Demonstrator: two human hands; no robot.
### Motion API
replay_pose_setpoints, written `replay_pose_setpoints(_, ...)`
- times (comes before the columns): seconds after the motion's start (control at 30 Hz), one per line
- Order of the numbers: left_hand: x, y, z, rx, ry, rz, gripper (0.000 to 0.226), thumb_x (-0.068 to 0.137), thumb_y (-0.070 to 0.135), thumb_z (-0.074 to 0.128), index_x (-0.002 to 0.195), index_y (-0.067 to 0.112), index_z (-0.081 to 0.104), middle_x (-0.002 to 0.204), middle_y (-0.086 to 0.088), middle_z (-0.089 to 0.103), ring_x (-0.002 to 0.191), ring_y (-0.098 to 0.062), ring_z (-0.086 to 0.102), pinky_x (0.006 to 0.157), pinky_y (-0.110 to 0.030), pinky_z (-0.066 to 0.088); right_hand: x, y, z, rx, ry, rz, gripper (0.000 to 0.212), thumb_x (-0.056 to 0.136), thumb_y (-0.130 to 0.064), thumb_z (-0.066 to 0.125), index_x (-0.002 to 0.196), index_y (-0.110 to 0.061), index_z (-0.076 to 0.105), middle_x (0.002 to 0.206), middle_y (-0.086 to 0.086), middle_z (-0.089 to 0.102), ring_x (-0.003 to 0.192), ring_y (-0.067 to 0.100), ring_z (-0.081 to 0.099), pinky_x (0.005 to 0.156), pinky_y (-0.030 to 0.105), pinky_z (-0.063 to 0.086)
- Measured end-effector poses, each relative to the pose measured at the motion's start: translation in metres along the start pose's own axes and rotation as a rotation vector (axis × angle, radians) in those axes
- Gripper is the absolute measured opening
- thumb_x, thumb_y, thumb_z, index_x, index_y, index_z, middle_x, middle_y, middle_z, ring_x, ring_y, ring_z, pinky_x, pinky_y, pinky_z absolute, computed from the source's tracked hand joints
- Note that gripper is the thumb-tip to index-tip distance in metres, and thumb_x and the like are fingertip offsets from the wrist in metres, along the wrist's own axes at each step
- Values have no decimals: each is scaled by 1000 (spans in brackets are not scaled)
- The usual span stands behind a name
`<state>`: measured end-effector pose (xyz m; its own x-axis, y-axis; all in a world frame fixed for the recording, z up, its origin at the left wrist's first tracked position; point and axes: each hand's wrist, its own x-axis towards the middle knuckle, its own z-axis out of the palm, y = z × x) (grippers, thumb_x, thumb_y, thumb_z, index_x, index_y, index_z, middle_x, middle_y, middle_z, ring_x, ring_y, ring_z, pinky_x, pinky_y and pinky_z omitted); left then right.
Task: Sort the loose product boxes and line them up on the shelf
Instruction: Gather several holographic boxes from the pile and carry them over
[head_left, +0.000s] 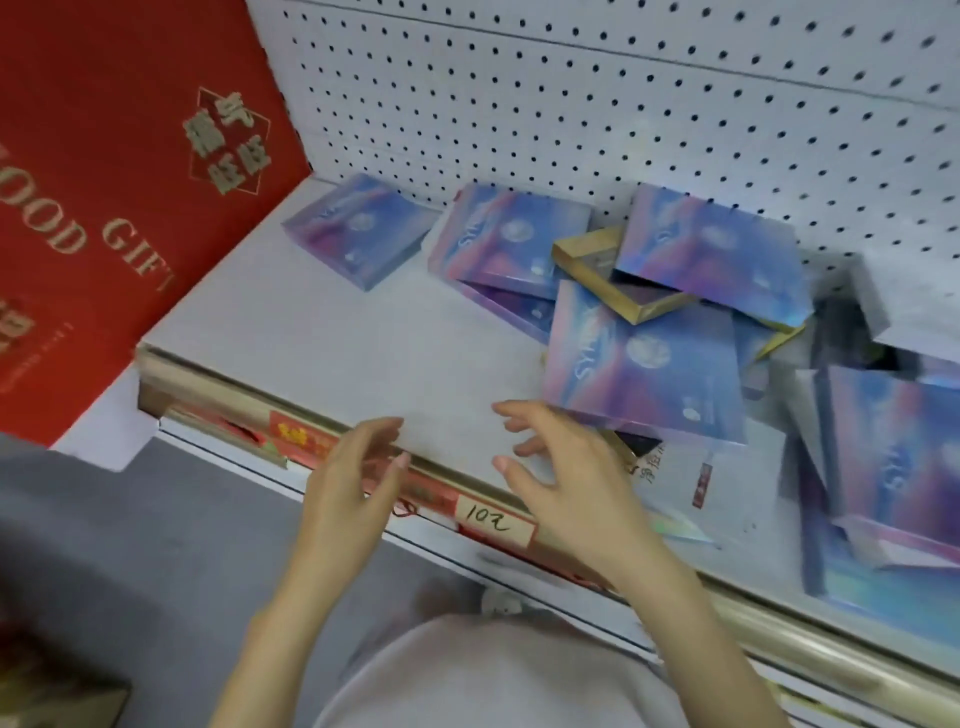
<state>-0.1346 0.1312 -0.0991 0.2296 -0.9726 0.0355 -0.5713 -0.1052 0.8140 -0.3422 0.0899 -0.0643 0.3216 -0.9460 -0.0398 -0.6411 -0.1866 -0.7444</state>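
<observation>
Several flat blue-and-purple product boxes lie loose on a white shelf (332, 332). One box (358, 228) lies alone at the back left. A messy pile sits to the right: a box (511, 236) on another, a gold open tray (608, 280), a tilted box (711, 249) and a large front box (644, 364). More boxes (893, 452) lean at the far right. My left hand (353, 478) hovers over the shelf's front edge, fingers apart, holding nothing. My right hand (566, 467) is spread open just in front of the large front box, not gripping it.
A white pegboard (571, 104) backs the shelf. A big red gift box (119, 208) stands against the shelf's left end. A price strip with a handwritten label (493, 525) runs along the front edge. Grey floor (130, 545) lies below left.
</observation>
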Motion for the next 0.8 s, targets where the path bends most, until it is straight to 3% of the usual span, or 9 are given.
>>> replay_pose_setpoints(0.13, 47, -12, -16, -4, 29, -8, 26, 91, 14, 61, 108, 33, 57, 107, 8, 65, 96, -3, 62, 82, -16, 46, 32, -17, 16, 25, -29, 23, 43, 90, -31, 60, 128, -43, 45, 119, -20, 55, 98, -2, 57, 88, 37, 50)
replay_pose_setpoints(0.3, 107, -26, -32, 25, -81, 34, 27, 90, 14, 61, 113, 28, 59, 110, 7, 64, 99, -9, 61, 88, -20, 43, 74, -32, 47, 24, 6, 187, 53, 91, -37, 59, 138, -40, 34, 127, -18, 45, 103, -4, 49, 95, 30, 47)
replay_pose_setpoints(0.47, 177, -48, -67, 68, -83, 127, 30, 91, 18, 61, 120, 19, 59, 117, 4, 61, 107, -13, 56, 96, -28, 42, 128, -48, 74, 485, 260, 501, 50, 90, -29, 64, 135, -27, 41, 121, -5, 52, 94, 4, 57, 81, 12, 47)
replay_pose_setpoints(0.57, 219, -63, -81, 192, -134, 199, 33, 91, 19, 60, 123, 14, 57, 124, -1, 58, 113, -20, 52, 94, -25, 36, 156, -49, 82, 809, 443, 617, 44, 91, -23, 63, 132, -15, 47, 115, 6, 59, 97, 18, 64, 87, 31, 53)
replay_pose_setpoints(0.7, 261, -80, -86, 307, -170, 362, 42, 90, 24, 63, 127, 6, 55, 132, -10, 57, 119, -29, 52, 98, -36, 41, 182, -48, 79, 1302, 600, 639, 26, 92, -23, 61, 112, -6, 61, 106, 17, 67, 96, 28, 69, 85, 34, 55)
replay_pose_setpoints(0.8, 280, -90, -84, 462, -246, 424, 55, 90, 45, 44, 125, 6, 59, 131, -15, 57, 120, -32, 53, 96, -41, 45, 199, -48, 77, 1422, 701, 633, 29, 94, -23, 58, 115, -4, 60, 99, 15, 70, 94, 27, 69, 81, 33, 56)
